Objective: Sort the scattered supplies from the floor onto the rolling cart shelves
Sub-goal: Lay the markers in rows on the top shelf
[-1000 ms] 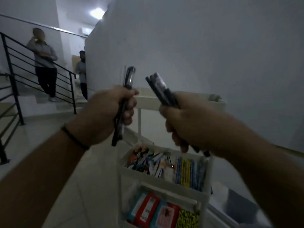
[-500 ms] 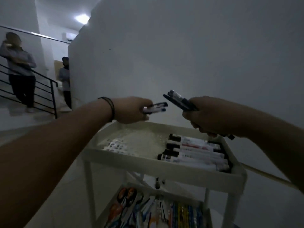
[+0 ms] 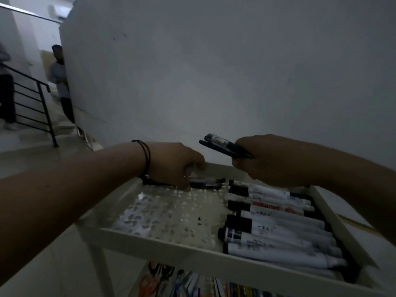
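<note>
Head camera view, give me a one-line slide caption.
Left hand sets pens on the cart's top shelf beside markers; right hand holds more.

Open perforated floor across the left and middle of the top tray (image 3: 162,213) of the rolling cart, reachable from above and from the near side over the low front rim. Right half taken up by a row of white markers (image 3: 276,228) lying side by side, packed up to the right wall. Far left corner occupied by the left hand (image 3: 175,166) and the dark pen (image 3: 205,183) under its fingers. Above the far right corner, the right hand (image 3: 272,161) with a bundle of pens (image 3: 222,146). Straight behind, a white wall (image 3: 214,71), close to the cart.
</note>
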Demonstrator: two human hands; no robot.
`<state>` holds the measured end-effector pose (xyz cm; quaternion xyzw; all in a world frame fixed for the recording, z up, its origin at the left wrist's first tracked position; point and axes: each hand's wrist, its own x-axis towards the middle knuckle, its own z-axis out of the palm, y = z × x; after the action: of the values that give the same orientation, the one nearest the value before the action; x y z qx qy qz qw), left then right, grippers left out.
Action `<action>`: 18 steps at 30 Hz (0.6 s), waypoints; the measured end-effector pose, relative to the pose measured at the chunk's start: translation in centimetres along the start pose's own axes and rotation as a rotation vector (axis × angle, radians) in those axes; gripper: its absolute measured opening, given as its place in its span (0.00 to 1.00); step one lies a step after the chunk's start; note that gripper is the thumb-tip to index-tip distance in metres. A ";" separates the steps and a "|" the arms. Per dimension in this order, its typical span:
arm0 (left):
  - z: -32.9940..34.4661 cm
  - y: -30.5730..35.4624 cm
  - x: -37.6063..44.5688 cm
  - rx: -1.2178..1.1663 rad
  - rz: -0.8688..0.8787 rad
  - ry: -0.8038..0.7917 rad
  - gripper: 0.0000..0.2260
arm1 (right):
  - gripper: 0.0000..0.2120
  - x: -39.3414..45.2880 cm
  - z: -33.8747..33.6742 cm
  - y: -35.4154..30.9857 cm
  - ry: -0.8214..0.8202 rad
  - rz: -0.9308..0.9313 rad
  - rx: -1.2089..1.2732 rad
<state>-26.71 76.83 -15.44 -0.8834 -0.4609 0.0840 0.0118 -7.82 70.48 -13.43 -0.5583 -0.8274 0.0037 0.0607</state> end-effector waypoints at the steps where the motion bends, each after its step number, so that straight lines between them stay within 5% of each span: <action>1: 0.1 -0.3 0.0 0.001 0.006 0.014 0.22 | 0.10 0.3 0.1 0.0 -0.005 -0.002 -0.010; 13: 0.9 -1.8 -0.1 0.130 0.042 0.196 0.12 | 0.06 2.0 -0.3 -0.6 -0.161 -0.104 -0.128; 18: -0.8 -4.5 -1.9 -0.128 0.007 0.314 0.11 | 0.06 2.4 0.5 -3.7 -0.308 -0.243 -0.240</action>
<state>-31.33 77.93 -13.98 -0.8862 -0.4547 -0.0848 0.0270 -12.14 71.38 -13.37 -0.4508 -0.8825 -0.0169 -0.1331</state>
